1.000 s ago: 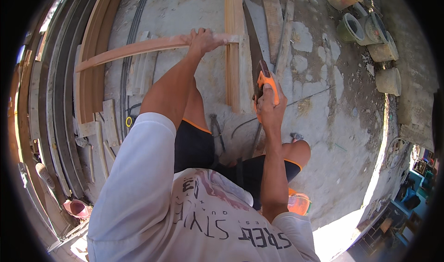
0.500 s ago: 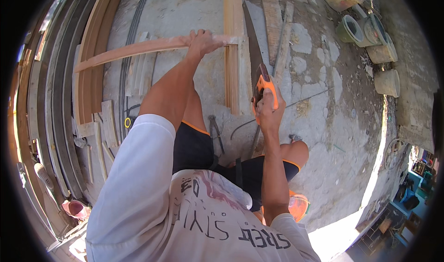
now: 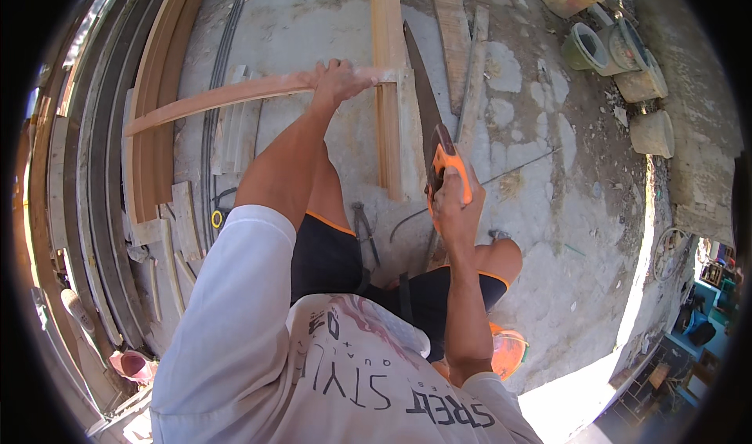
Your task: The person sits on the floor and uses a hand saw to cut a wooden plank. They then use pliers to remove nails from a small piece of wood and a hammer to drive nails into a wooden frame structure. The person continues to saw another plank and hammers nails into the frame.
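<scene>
My right hand (image 3: 456, 205) is closed round the orange handle of a hand saw (image 3: 427, 103). The saw's long dark blade points away from me, close along the right side of a pale wooden board (image 3: 408, 142); whether its teeth touch wood I cannot tell. My left hand (image 3: 337, 82) grips a long reddish wooden strip (image 3: 235, 90) near its right end. That end lies across an upright-running timber (image 3: 387, 28) beside the pale board, while the strip's other end reaches over a stack of brown planks (image 3: 153, 134) at left.
Pincers (image 3: 365, 232) lie on the concrete floor before my knees. More planks (image 3: 453, 44) lie right of the saw. Several buckets (image 3: 587, 48) stand at the far right. An orange container (image 3: 509, 351) is by my right elbow, and long dark beams (image 3: 94, 177) line the left.
The saw and my right hand have come slightly toward me. My left hand keeps its hold on the strip. The whole view has shifted a little.
</scene>
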### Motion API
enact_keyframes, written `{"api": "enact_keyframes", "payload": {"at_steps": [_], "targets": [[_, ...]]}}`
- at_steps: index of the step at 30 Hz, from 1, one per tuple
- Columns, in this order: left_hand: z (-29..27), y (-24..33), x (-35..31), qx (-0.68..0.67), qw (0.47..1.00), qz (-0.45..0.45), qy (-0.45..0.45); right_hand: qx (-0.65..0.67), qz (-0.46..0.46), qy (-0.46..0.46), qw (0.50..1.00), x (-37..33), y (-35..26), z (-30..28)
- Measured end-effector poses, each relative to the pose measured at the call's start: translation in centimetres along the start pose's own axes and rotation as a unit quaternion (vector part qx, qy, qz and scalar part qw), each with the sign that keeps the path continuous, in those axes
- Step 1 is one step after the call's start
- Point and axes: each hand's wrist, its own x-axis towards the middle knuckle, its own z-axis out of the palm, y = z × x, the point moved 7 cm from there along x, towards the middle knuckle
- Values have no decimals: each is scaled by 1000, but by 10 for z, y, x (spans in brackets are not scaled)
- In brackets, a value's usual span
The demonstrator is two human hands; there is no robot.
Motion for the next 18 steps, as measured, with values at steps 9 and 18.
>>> {"api": "enact_keyframes", "payload": {"at_steps": [9, 18], "targets": [[6, -8, 3, -7, 1000, 5, 14, -59, -27, 25, 998, -155, 11, -49], [11, -8, 8, -5, 1000, 9, -29, -15, 21, -21, 999, 2, -1, -1]]}}
